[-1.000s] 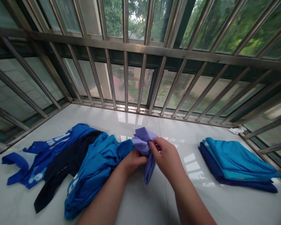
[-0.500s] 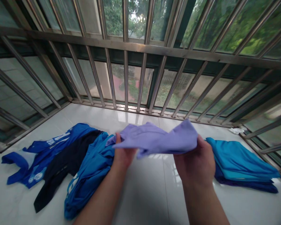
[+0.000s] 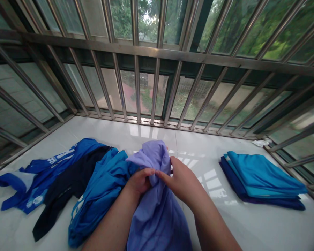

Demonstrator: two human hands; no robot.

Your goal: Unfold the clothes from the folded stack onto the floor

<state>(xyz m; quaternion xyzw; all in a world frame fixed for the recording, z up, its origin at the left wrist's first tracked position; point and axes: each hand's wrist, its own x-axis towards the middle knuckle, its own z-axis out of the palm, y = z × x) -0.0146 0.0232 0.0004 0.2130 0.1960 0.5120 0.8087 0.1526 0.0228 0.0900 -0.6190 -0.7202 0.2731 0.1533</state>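
Bare white sill (image 3: 201, 164) lies open to the right of the right hand (image 3: 181, 181), up to folded shirts (image 3: 261, 179). Loose blue shirts (image 3: 75, 181) crowd the left; window bars (image 3: 136, 87) block beyond.

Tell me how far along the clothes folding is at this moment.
Done: a folded stack of teal and navy garments lies at the right of the white sill. In hand: the left hand and right hand both grip a bunched lilac garment, not yet flat. Left: a loose pile of blue and dark shirts.
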